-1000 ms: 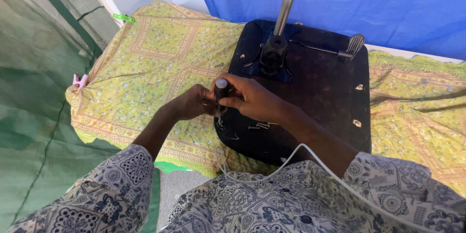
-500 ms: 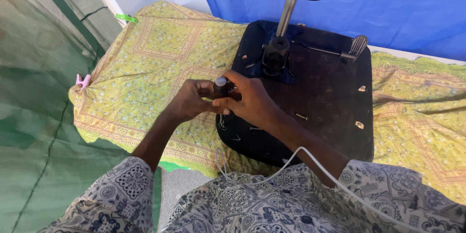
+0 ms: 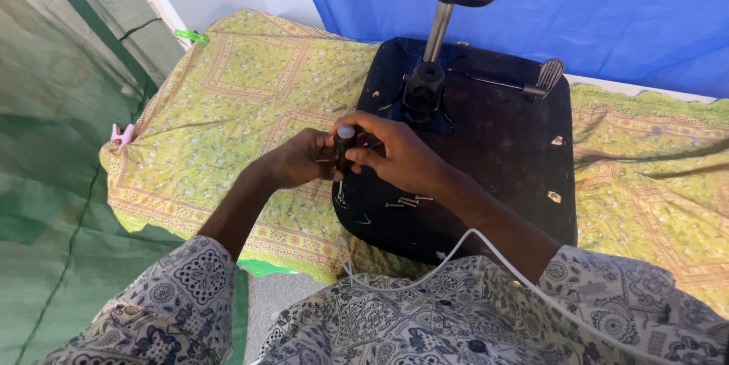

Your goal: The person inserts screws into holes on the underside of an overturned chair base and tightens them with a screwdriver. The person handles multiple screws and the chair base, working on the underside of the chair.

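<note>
The dark tool [image 3: 345,148] is mostly hidden between the left hand [image 3: 298,160] and right hand [image 3: 395,156].

Patterned grey-white shirt [image 3: 425,319], short sleeves, white cable [image 3: 486,240]

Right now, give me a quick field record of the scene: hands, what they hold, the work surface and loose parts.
left hand: grips the small dark cylindrical tool from the left
right hand: wraps the same tool from the right
small dark cylindrical tool: upright, pale cap on top, at the seat base's left edge
black seat base: upside down on the cloth, metal column rising from it
loose screws: lying on the base near the right hand
yellow patterned cloth: covers the table
</note>
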